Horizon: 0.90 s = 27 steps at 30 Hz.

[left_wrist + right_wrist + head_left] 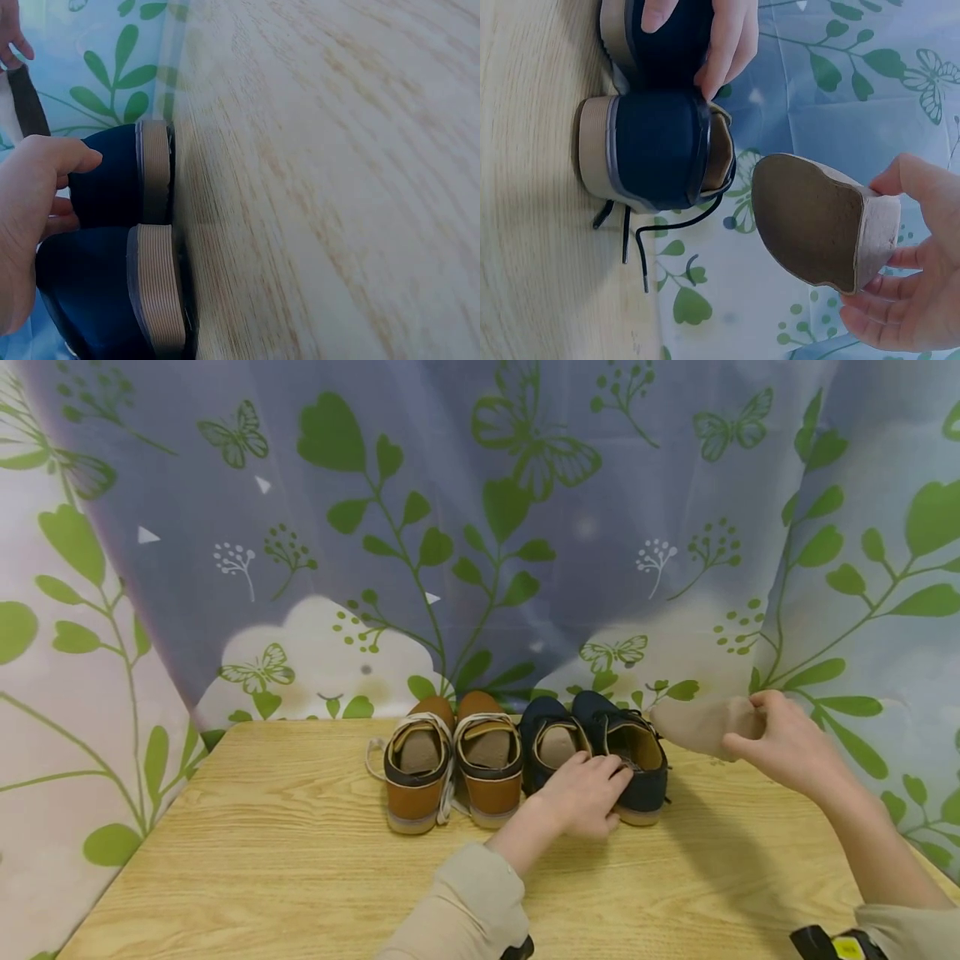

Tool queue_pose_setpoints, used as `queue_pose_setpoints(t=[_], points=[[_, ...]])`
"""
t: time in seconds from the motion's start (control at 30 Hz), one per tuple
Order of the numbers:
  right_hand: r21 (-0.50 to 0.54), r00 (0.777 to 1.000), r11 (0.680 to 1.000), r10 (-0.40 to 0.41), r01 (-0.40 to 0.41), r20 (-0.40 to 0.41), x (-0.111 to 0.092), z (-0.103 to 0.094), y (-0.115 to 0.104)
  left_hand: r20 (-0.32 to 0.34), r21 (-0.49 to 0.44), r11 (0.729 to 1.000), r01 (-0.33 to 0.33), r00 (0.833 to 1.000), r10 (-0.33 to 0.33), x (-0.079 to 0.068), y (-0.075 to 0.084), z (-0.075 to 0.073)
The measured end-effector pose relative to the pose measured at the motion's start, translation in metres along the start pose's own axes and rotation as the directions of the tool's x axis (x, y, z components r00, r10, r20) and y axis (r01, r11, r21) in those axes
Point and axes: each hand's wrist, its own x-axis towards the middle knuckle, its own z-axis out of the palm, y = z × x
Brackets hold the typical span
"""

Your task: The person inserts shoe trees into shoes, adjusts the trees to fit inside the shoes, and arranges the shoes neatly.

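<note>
My right hand (pixel 795 747) pinches a beige moulded pulp shoe insert (pixel 697 727) in the air, right of the right navy shoe (pixel 637 777). The insert's hollow underside (pixel 806 214) shows in the right wrist view, with thumb on one side and fingers on the other. My left hand (pixel 581 797) is at the heels of the navy pair, its fingertips on the right shoe's collar and its thumb behind that heel, apart from it. The right navy shoe's opening shows a tan lining. The left navy shoe (pixel 543 722) has a similar insert (pixel 557 746) inside.
A brown pair stands left of the navy shoes: a left brown shoe (pixel 416 793) and a right brown shoe (pixel 491 789), both with inserts and pale laces. All stand on a wood-grain table (pixel 247 843), toes toward the patterned curtain (pixel 450 527). Black laces (pixel 679 225) hang from the right navy shoe.
</note>
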Motion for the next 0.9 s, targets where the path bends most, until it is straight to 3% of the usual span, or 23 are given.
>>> queue_pose_setpoints(t=[0.9], points=[[0.030,0.993,0.997,-0.069,0.066,0.095,0.000,0.009,-0.026,0.016,0.008,1.000,-0.002,1.000,0.002,-0.002,-0.001,0.000]])
